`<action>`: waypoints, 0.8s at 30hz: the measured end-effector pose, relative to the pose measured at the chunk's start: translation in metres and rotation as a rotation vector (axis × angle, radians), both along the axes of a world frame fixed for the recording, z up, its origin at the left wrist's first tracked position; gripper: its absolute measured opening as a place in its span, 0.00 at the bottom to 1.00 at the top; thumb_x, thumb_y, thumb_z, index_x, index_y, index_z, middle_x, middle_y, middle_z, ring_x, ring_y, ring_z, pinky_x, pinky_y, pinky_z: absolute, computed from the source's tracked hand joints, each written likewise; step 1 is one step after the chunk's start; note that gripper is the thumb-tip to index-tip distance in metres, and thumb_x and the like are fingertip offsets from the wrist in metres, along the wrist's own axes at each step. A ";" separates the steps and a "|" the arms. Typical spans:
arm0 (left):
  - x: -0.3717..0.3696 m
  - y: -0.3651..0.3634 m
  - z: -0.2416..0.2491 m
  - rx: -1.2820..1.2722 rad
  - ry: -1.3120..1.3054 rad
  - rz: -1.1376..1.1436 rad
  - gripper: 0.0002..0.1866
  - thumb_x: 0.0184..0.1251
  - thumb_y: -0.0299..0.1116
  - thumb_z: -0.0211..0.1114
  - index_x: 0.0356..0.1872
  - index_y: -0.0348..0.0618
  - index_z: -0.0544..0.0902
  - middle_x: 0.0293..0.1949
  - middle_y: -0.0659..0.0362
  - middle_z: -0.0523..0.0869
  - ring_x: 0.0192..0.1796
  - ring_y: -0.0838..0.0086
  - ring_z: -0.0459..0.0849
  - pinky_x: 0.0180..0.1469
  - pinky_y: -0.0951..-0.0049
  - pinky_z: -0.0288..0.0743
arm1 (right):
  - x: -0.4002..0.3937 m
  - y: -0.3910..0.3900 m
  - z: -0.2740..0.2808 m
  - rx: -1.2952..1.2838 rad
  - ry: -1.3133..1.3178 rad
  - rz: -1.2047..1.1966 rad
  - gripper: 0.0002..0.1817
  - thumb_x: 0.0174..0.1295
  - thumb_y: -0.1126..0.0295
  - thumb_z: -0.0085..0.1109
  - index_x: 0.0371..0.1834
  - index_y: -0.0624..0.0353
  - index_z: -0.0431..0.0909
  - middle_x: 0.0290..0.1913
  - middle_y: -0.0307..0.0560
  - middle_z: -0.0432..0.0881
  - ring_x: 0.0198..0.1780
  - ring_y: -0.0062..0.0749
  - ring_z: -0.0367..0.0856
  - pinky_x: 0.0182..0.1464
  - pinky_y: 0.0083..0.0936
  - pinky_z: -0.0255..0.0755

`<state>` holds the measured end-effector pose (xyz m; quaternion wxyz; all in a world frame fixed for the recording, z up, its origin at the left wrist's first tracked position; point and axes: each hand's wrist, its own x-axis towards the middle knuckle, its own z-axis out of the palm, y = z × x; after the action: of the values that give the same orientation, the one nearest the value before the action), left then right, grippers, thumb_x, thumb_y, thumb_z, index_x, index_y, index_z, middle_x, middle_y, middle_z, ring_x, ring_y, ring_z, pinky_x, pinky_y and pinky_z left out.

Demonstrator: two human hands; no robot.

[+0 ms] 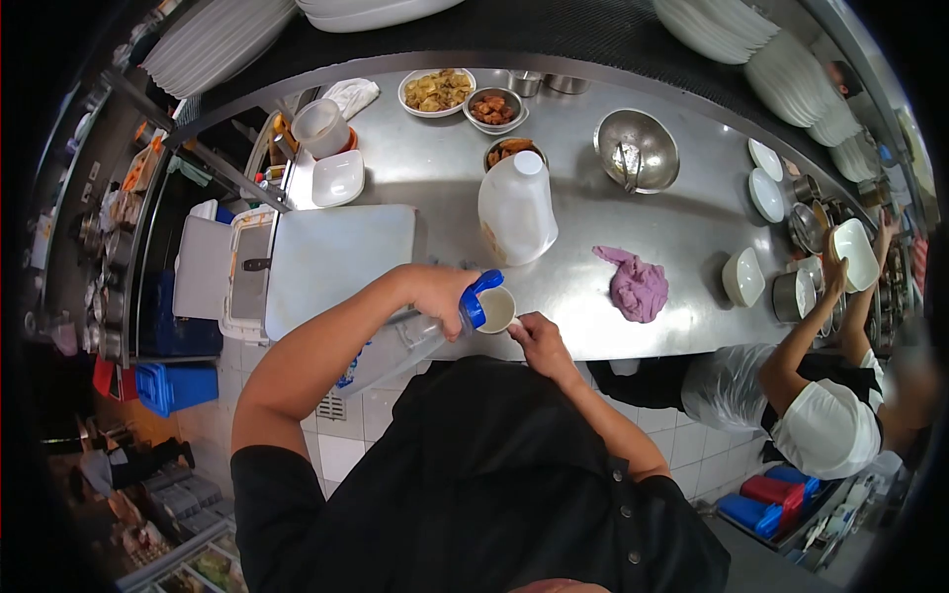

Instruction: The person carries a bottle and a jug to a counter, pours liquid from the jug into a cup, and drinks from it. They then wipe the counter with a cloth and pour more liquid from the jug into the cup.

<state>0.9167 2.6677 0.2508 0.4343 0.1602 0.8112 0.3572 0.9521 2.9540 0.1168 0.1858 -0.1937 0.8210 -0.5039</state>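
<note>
My left hand is wrapped round the neck of a clear plastic bottle, which is tilted, with its blue flip cap over a small white cup. Between the thumb and fingers of my right hand is the cup's handle. No stream of liquid can be made out. A large white plastic jug stands upright on the steel table, just beyond the cup. A crumpled purple cloth lies to the right.
A pale cutting board lies left. Food bowls and a metal bowl stand at the back. Overhead is a shelf with stacked plates. At right, another person holds a white dish near a white bowl.
</note>
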 end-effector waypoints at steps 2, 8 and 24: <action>-0.001 -0.001 -0.003 -0.024 0.016 -0.004 0.49 0.36 0.31 0.88 0.68 0.40 0.75 0.55 0.50 0.90 0.59 0.58 0.89 0.63 0.61 0.81 | -0.001 -0.001 0.001 0.008 -0.007 -0.004 0.17 0.77 0.60 0.67 0.41 0.67 0.85 0.43 0.67 0.83 0.46 0.66 0.83 0.51 0.50 0.76; -0.002 0.000 0.008 -0.047 0.020 -0.013 0.49 0.36 0.32 0.88 0.67 0.40 0.76 0.55 0.50 0.90 0.59 0.57 0.89 0.62 0.60 0.81 | -0.001 -0.001 -0.005 -0.004 -0.052 -0.030 0.17 0.77 0.60 0.67 0.42 0.67 0.85 0.43 0.66 0.83 0.46 0.66 0.83 0.51 0.49 0.77; -0.006 -0.003 0.008 -0.114 0.061 -0.012 0.50 0.37 0.36 0.89 0.68 0.40 0.75 0.55 0.48 0.90 0.60 0.55 0.89 0.62 0.61 0.81 | -0.005 -0.010 0.000 0.065 -0.007 0.014 0.16 0.77 0.62 0.69 0.49 0.68 0.87 0.44 0.60 0.87 0.45 0.48 0.87 0.51 0.40 0.79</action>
<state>0.9108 2.6649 0.2587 0.4199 0.1507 0.8421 0.3030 0.9468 2.9444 0.1170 0.1982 -0.1915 0.8349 -0.4765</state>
